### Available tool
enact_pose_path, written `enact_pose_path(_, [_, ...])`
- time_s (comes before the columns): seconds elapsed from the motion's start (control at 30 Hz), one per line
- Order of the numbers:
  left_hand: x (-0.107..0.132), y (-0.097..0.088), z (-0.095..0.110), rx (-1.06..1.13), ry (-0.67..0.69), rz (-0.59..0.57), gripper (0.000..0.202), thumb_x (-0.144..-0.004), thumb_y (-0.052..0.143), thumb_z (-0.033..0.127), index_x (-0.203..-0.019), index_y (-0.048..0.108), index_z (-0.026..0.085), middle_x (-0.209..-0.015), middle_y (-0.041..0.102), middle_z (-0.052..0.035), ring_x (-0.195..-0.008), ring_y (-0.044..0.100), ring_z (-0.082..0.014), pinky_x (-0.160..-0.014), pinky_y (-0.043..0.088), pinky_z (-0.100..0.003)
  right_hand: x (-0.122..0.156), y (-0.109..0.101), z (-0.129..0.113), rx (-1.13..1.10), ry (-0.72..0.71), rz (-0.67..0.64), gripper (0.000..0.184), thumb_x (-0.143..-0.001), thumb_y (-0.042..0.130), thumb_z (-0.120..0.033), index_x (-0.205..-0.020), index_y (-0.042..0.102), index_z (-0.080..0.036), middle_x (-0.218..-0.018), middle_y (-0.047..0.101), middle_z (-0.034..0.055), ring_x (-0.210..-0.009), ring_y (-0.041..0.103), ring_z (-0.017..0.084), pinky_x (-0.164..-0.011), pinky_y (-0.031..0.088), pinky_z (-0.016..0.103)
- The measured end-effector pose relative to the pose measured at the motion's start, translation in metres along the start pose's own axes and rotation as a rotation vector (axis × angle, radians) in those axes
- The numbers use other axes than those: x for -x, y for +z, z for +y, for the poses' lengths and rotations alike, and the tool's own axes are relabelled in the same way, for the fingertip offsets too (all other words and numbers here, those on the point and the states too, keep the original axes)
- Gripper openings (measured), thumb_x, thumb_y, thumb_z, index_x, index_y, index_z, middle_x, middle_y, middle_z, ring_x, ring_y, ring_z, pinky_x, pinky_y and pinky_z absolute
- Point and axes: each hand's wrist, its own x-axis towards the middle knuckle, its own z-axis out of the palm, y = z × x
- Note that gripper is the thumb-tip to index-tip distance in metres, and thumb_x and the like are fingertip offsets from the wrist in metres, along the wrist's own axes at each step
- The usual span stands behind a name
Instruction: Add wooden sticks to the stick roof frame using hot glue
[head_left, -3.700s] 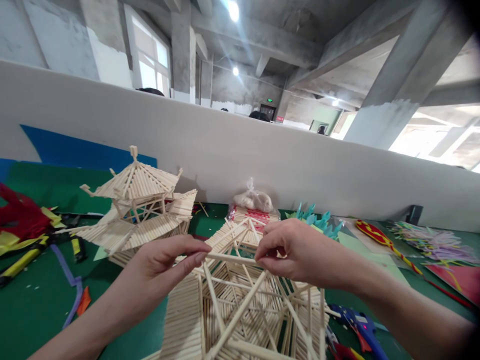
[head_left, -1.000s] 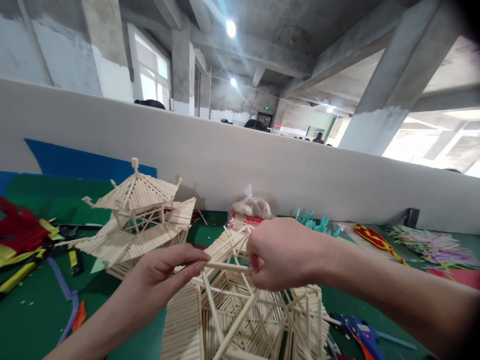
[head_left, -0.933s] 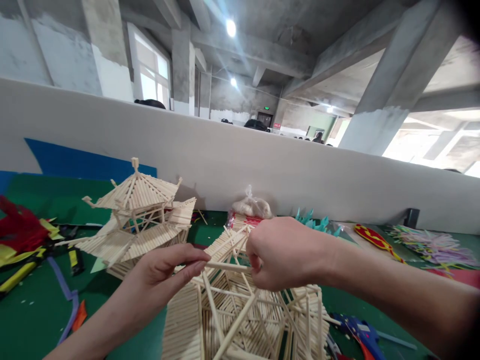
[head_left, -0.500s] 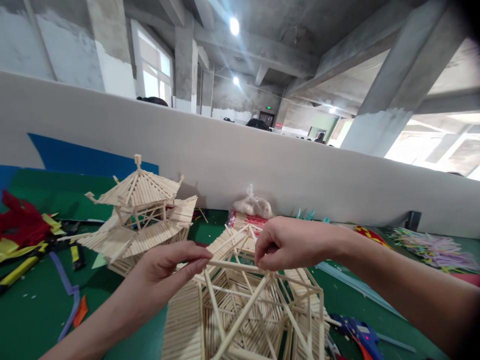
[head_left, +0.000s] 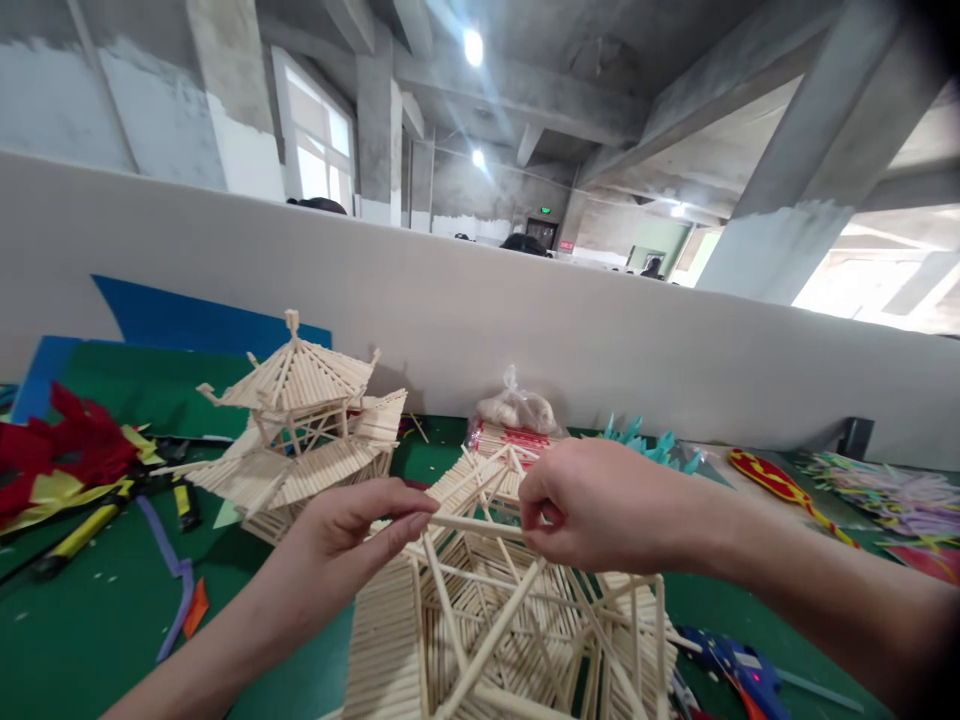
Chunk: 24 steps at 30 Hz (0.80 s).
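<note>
Basically both hands at work over the model (head_left: 386,630), which fills the bottom centre of the frame: open stick framing on top, slatted panels at the sides. Left hand (head_left: 360,530) left of centre, thumb and index pinched together on the left end of a stick (head_left: 480,526); no gap seen at the tips. Stick lies roughly level mid-frame, over the model's top edge. Right hand (head_left: 600,510) right of centre, fingers curled in, nearly closed, at the stick's right end and covering it; tips partly hidden, can't tell if they grip it. Tower (head_left: 300,380) with pointed roof stands centre left, behind the left hand. Bag (head_left: 517,410), clear plastic, at mid-frame by the partition (head_left: 600,340). Teal leaves (head_left: 637,440) behind the right hand; red-yellow piece (head_left: 765,475) and pale strips (head_left: 892,490) at right edge area. Glue gun (head_left: 739,665), blue, small red light showing, lower right, just beside the model. Lower left on the green table (head_left: 60,620): purple strip (head_left: 169,560), orange scrap (head_left: 196,607). Red cloth (head_left: 67,450) and yellow-black tool (head_left: 82,535) at left edge area. Blue sheet (head_left: 210,315) against the partition, left, above the tower's roof line
</note>
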Motion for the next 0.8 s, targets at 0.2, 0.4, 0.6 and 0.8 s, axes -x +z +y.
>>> enact_pose_path(0.2, [0.004,0.0013,-0.0061,0.059,-0.085,0.005,0.015,-0.077,0.057,0.03,-0.087,0.067,0.026,-0.08,0.068,0.0013,-0.07,0.059,-0.012,-0.058,0.046,-0.018,0.0008,0.0016,-0.0011,0.002,-0.007,0.021,0.011,-0.061,0.049,-0.018,-0.055,0.057,-0.02,-0.051,0.055,-0.003,-0.045,0.038,0.008,-0.044,0.028,0.023])
enact_pose_path(0.4, [0.0067,0.0034,-0.0047,0.105,-0.138,0.021,0.025,-0.074,0.06,0.03,-0.098,0.063,0.023,-0.084,0.069,-0.0024,-0.073,0.059,-0.0146,-0.063,0.048,-0.022,0.0031,0.001,-0.0022,0.005,-0.024,0.014,0.011,-0.06,0.046,-0.017,-0.052,0.053,-0.02,-0.049,0.051,-0.0029,-0.043,0.035,0.008,-0.044,0.027,0.023])
enact_pose_path(0.6, [0.0081,0.0008,0.0002,0.113,-0.157,0.026,0.019,-0.077,0.057,0.032,-0.092,0.066,0.024,-0.078,0.068,-0.0007,-0.07,0.058,-0.0142,-0.058,0.046,-0.02,0.0058,0.0012,-0.0005,0.004,-0.037,0.036,0.01,-0.06,0.047,-0.017,-0.05,0.049,-0.02,-0.047,0.047,-0.0037,-0.042,0.031,0.007,-0.044,0.027,0.023])
enact_pose_path(0.8, [0.0061,-0.0004,0.001,0.033,-0.098,0.01,0.016,-0.079,0.054,0.032,-0.084,0.066,0.024,-0.074,0.065,0.0008,-0.066,0.055,-0.0135,-0.055,0.044,-0.02,0.0047,0.0003,-0.0006,-0.006,-0.048,0.028,0.012,-0.062,0.047,-0.02,-0.051,0.05,-0.02,-0.047,0.047,-0.0039,-0.042,0.031,0.007,-0.043,0.026,0.023])
